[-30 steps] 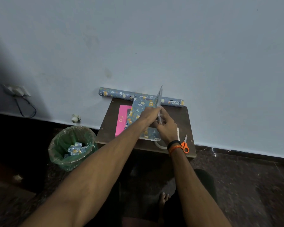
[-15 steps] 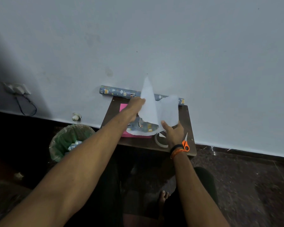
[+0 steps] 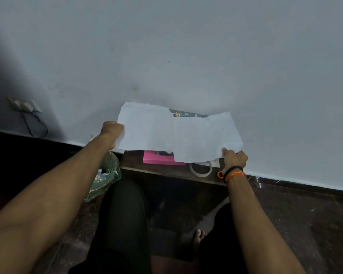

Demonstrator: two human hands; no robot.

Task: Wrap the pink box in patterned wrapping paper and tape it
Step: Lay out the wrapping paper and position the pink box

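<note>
While the left hand (image 3: 112, 129) is gripping one end of the wrapping paper (image 3: 176, 134) and the right hand (image 3: 234, 158) is pinching the other, the sheet is hanging spread (white side showing) above the pink box (image 3: 158, 160), which is lying on the table (image 3: 166, 172) beside a tape roll (image 3: 200, 169).

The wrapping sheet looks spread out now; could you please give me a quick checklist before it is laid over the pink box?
1. Left hand grips the wrapping sheet at its left edge: ok.
2. Right hand pinches its lower right corner: ok.
3. Sheet opened flat, white side toward the camera: ok.
4. Pink box on the small table, under the sheet: ok.
5. Tape roll near the right hand: ok.
6. Sheet large enough for the box: cannot tell.
</note>
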